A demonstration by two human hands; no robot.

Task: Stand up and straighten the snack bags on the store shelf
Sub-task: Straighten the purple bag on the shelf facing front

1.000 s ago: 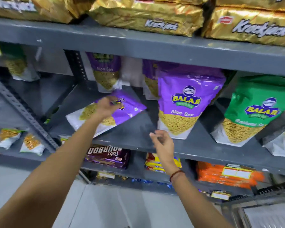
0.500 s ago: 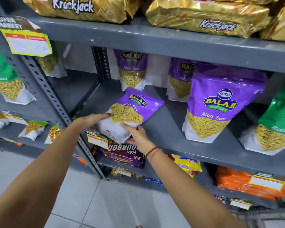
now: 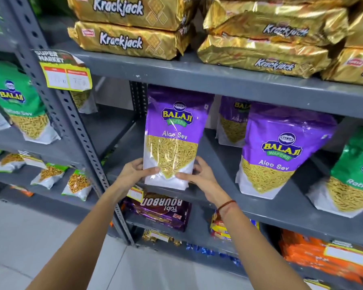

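A purple Balaji Aloo Sev bag stands upright at the front left of the grey middle shelf. My left hand grips its lower left corner and my right hand grips its lower right side, thumbs across the white bottom front. A second purple Aloo Sev bag stands upright to the right, apart from my hands. Another purple bag stands behind, partly hidden. A green Ratlami Sev bag stands at the far right.
Gold Krackjack packs lie stacked on the shelf above. A perforated grey upright with a yellow price tag stands to the left; beyond it are green Balaji bags and small packets. Bourbon biscuit packs lie below.
The purple bag lay flat on the shelf under my left hand; both hands took it by the bottom and raised it upright. The view has shifted left and closer.
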